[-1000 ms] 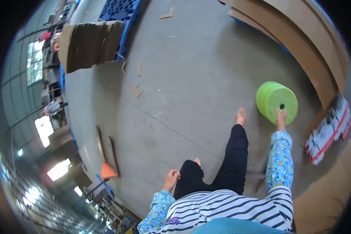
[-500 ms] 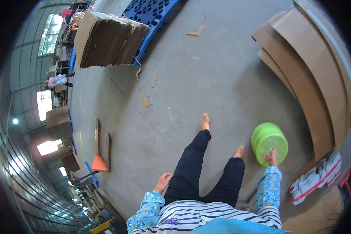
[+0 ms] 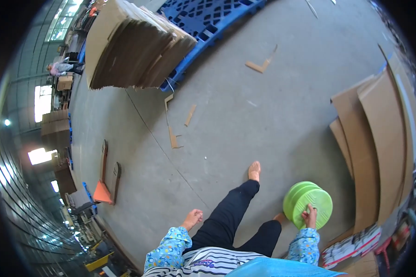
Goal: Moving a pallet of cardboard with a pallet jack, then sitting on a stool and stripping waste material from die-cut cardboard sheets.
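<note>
My right hand (image 3: 310, 216) is closed on what looks like a round, lime-green plastic stool (image 3: 320, 201), gripping it near the middle of its ridged top. The stool is beside my right leg, close to the cardboard on the right. Some of its lower part is hidden behind the top. My left hand (image 3: 192, 219) hangs beside my left thigh, its fingers loosely curled together. Nothing shows in it, and it touches nothing I can see. Patterned blue sleeves cover both forearms.
Stacked flat cardboard (image 3: 138, 51) stands by a blue plastic pallet (image 3: 217, 23), far left. Large cardboard sheets (image 3: 372, 152) line the right, above a white-and-red bundle (image 3: 351, 247). Cardboard scraps (image 3: 173, 137) litter the floor. An orange pallet jack (image 3: 103, 192) stands left; a person (image 3: 62, 68) is distant.
I have stepped forward: the cardboard stack, pallet and scraps sit nearer. The stool has come along in my right hand, now lower in view. My left hand stays beside my thigh.
</note>
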The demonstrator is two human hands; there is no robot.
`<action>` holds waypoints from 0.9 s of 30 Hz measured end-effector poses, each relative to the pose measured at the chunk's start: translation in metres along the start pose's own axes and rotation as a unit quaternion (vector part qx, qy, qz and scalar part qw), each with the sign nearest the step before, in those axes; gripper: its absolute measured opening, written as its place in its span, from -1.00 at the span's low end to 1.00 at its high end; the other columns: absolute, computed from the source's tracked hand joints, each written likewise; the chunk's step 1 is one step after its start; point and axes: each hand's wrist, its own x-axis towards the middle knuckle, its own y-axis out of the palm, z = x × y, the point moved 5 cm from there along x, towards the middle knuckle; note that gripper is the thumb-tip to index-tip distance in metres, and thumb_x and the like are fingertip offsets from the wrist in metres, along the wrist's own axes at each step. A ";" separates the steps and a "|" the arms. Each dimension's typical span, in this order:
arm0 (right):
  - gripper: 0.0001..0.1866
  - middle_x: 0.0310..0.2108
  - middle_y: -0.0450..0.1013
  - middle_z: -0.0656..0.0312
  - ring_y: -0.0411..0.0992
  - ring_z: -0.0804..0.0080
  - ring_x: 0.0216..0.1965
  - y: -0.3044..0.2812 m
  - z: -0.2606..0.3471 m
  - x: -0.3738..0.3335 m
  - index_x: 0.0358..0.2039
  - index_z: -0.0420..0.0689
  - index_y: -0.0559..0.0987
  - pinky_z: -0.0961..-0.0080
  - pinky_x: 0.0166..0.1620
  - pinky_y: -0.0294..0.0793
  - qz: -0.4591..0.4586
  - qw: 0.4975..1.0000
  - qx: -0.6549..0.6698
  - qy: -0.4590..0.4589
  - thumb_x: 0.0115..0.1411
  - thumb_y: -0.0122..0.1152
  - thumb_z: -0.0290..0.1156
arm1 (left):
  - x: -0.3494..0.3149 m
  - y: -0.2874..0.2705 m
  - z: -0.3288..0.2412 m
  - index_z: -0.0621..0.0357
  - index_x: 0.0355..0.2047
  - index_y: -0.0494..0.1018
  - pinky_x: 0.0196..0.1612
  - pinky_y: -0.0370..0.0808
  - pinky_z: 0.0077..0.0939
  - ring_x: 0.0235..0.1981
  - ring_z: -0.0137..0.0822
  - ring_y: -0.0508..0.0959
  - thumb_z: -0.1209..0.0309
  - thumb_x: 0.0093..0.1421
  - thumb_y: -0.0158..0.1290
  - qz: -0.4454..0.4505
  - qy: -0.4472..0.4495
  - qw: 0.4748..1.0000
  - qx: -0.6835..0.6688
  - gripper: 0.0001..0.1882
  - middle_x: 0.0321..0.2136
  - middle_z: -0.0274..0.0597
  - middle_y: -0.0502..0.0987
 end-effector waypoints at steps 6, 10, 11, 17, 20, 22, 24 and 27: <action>-0.66 -0.43 0.32 0.18 0.31 0.48 -0.75 0.174 0.150 -0.074 -0.28 -0.18 0.29 0.53 -0.73 0.40 0.124 0.983 -0.092 -0.101 0.09 0.20 -0.27 | 0.013 -0.023 -0.114 0.22 -0.13 0.37 -0.41 0.44 -0.61 -0.46 -0.47 0.49 0.32 0.20 -0.02 -0.001 0.106 0.993 -0.049 -0.71 -0.43 -0.24 0.50; -0.63 -0.47 0.34 0.17 0.31 0.47 -0.77 0.268 0.246 -0.108 -0.27 -0.23 0.31 0.54 -0.72 0.37 0.191 0.956 -0.144 -0.170 0.04 0.25 -0.31 | -0.002 -0.030 -0.202 0.21 -0.13 0.37 -0.37 0.44 -0.59 -0.44 -0.47 0.49 0.32 0.21 -0.04 0.011 0.160 0.985 -0.068 -0.72 -0.40 -0.25 0.50; -0.61 -0.47 0.35 0.16 0.31 0.47 -0.78 0.293 0.270 -0.119 -0.26 -0.24 0.31 0.55 -0.72 0.35 0.216 0.946 -0.157 -0.182 0.03 0.26 -0.31 | -0.008 -0.036 -0.214 0.21 -0.13 0.37 -0.39 0.44 -0.61 -0.45 -0.48 0.49 0.33 0.21 -0.04 0.001 0.159 0.984 -0.075 -0.73 -0.42 -0.25 0.50; -0.60 -0.59 0.37 0.14 0.33 0.46 -0.79 0.393 0.389 -0.130 -0.28 -0.27 0.31 0.54 -0.74 0.31 0.241 0.912 -0.233 -0.237 0.01 0.29 -0.34 | -0.013 -0.046 -0.253 0.21 -0.17 0.38 -0.45 0.45 -0.62 -0.49 -0.49 0.49 0.33 0.22 -0.05 -0.046 0.111 0.987 -0.103 -0.75 -0.43 -0.24 0.50; -0.62 -0.66 0.35 0.15 0.34 0.46 -0.78 0.441 0.441 -0.129 -0.32 -0.28 0.32 0.52 -0.73 0.31 0.267 0.868 -0.303 -0.288 0.00 0.29 -0.35 | -0.013 -0.036 -0.268 0.20 -0.19 0.39 -0.48 0.46 -0.60 -0.51 -0.47 0.49 0.33 0.22 -0.06 -0.054 0.067 0.988 -0.125 -0.77 -0.43 -0.23 0.50; -0.63 -0.66 0.36 0.15 0.35 0.45 -0.78 0.466 0.473 -0.128 -0.34 -0.28 0.32 0.51 -0.73 0.31 0.269 0.848 -0.340 -0.306 0.00 0.29 -0.35 | -0.012 -0.024 -0.280 0.19 -0.18 0.39 -0.47 0.47 -0.57 -0.50 -0.44 0.50 0.35 0.21 -0.07 -0.058 0.046 0.988 -0.137 -0.77 -0.44 -0.22 0.50; -0.66 -0.67 0.36 0.13 0.35 0.44 -0.78 0.494 0.497 -0.137 -0.40 -0.27 0.31 0.47 -0.73 0.32 0.279 0.823 -0.368 -0.330 -0.01 0.28 -0.36 | -0.016 -0.012 -0.293 0.19 -0.18 0.39 -0.46 0.47 -0.55 -0.49 -0.43 0.50 0.34 0.21 -0.06 -0.050 0.046 0.986 -0.151 -0.77 -0.44 -0.22 0.50; -0.69 -0.68 0.35 0.15 0.34 0.46 -0.78 0.532 0.532 -0.142 -0.39 -0.26 0.31 0.51 -0.74 0.30 0.278 0.800 -0.424 -0.320 0.03 0.25 -0.39 | -0.013 -0.003 -0.331 0.18 -0.16 0.39 -0.45 0.47 -0.51 -0.46 -0.41 0.50 0.34 0.21 -0.05 -0.038 0.037 0.985 -0.166 -0.76 -0.44 -0.22 0.49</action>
